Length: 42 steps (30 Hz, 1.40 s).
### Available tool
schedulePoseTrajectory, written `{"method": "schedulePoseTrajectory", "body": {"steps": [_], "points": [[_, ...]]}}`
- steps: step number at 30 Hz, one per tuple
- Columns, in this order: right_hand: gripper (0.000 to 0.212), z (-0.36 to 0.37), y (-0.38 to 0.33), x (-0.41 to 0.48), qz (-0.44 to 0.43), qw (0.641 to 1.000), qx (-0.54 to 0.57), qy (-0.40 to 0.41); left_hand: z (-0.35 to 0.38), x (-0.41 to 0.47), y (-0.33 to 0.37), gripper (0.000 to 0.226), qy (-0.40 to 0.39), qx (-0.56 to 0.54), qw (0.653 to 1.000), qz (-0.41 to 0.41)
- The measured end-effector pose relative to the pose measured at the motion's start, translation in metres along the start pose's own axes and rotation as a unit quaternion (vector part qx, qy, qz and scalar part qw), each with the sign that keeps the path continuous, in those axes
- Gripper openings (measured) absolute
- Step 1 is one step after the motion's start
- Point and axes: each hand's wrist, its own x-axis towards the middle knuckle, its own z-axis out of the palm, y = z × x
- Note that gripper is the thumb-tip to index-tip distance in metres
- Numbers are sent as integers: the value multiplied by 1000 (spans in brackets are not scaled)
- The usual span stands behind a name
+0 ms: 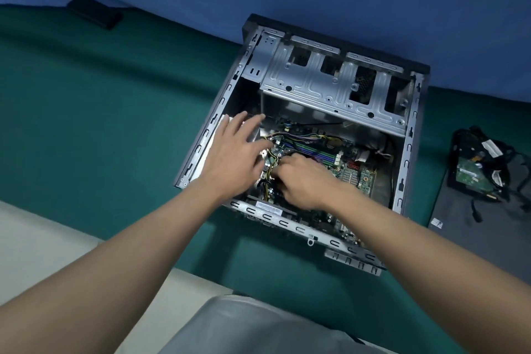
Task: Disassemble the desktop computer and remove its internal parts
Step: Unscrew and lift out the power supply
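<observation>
Case (287,223) lies open side up, drive cage (330,86) end pointing away.

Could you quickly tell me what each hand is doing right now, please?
Left hand: open, fingers spread over the case.
Right hand: curled, apparently gripping yellow cables.

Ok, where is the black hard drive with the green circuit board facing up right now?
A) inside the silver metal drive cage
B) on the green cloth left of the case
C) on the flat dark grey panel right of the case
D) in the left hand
C: the black hard drive lies among black cables on the flat dark grey panel, outside the open grey metal computer case.
</observation>
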Motion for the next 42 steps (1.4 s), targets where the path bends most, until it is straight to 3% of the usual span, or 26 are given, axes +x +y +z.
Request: {"method": "schedulePoseTrajectory", "body": {"steps": [3,5,11,13,15,18,22,26,30,42], "points": [[53,0,-4,-2,9,994,93,-61,1,-11,2,32,-36,-21,999,11],[58,-2,-5,-4,4,988,134,-83,4,-18,3,28,-59,-27,998,14],[67,3,2,-8,-18,975,173,-141,6,-36,-2,61,-95,11,994,55],[57,5,8,-7,-37,974,190,-119,5,-37,-4,65,-94,28,993,59],[43,5,15,-3,-48,978,204,-21,5,-37,-3,67,-89,38,994,55],[37,8,18,5,-106,986,80,99,5,-41,-4,74,-75,43,994,65],[34,14,14,15,-217,971,-66,76,0,-43,-11,76,-85,25,991,102],[26,15,13,24,-257,954,-139,64,-3,-41,-16,81,-102,45,986,128],[24,17,14,33,-266,949,-171,18,-4,-39,-18,85,-86,73,978,175],[28,25,8,46,-336,917,-215,3,3,-37,-16,83,-72,67,983,157]]}}
